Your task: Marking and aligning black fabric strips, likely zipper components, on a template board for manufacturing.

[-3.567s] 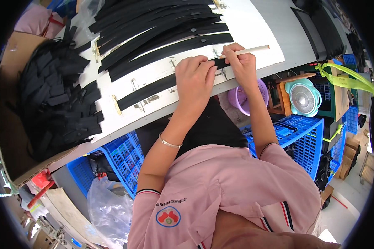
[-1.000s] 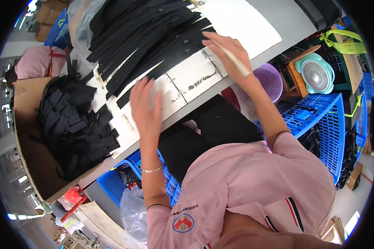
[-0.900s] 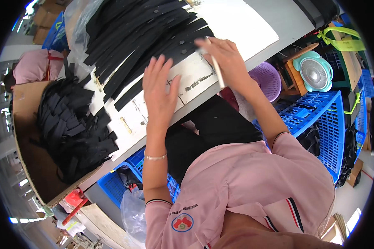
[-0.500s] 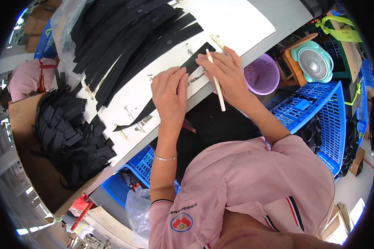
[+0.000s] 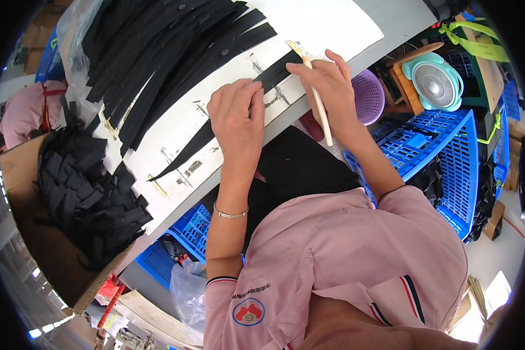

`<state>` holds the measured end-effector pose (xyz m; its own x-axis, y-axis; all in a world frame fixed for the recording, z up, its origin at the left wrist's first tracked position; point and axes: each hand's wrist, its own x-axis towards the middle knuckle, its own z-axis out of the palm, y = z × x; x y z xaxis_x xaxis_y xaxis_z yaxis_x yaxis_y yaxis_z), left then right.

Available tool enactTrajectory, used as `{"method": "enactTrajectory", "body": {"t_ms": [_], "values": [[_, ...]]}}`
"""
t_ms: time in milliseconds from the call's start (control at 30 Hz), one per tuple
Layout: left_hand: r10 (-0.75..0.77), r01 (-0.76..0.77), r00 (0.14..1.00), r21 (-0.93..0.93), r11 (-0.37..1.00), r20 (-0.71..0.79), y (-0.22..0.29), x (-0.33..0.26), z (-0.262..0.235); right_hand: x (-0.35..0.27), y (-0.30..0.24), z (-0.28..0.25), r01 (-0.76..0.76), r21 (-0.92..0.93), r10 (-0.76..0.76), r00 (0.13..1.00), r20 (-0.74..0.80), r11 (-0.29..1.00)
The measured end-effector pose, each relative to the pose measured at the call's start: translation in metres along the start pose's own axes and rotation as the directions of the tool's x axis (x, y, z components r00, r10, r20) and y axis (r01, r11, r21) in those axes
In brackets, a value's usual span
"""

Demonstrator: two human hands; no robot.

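A long black fabric strip (image 5: 189,147) lies slantwise on the white board (image 5: 227,87), which carries dark marks and yellowish patches. My left hand (image 5: 236,114) is over the middle of the strip, its fingers bent, close together and pressing on it. In my right hand (image 5: 329,93) is a white marking pencil (image 5: 321,114), pinched between thumb and fingers. The pencil's upper end is at the strip's far right end, beside a yellowish patch (image 5: 296,48); its other end points back toward my body. The left fingertips are partly hidden.
Many black strips (image 5: 157,64) lie fanned across the board's far side. At left, a cardboard box (image 5: 26,198) holds short black pieces (image 5: 87,192). To the right are a purple basket (image 5: 368,96), a turquoise fan (image 5: 434,81) and blue crates (image 5: 458,169). Another person (image 5: 26,116) bends at far left.
My right hand and the pencil have shifted right, from over the strip to its end. My left hand stays on the strip. The whole view has shifted slightly.
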<state>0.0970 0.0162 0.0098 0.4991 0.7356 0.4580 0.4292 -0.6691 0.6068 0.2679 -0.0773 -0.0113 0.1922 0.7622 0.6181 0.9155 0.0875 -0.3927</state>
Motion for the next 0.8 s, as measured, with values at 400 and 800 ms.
{"method": "enactTrajectory", "body": {"t_ms": [400, 800], "values": [[0.062, -0.061, 0.998, 0.058, 0.996, -0.019, -0.001, 0.0, 0.003, 0.043, 0.005, 0.012, -0.344, 0.672, 0.228, 0.939, 0.259, 0.656], [0.062, -0.06, 0.997, 0.05, 0.997, -0.051, -0.004, -0.001, 0.005, 0.043, 0.007, 0.008, -0.286, 0.432, 0.106, 0.913, 0.393, 0.855]]}}
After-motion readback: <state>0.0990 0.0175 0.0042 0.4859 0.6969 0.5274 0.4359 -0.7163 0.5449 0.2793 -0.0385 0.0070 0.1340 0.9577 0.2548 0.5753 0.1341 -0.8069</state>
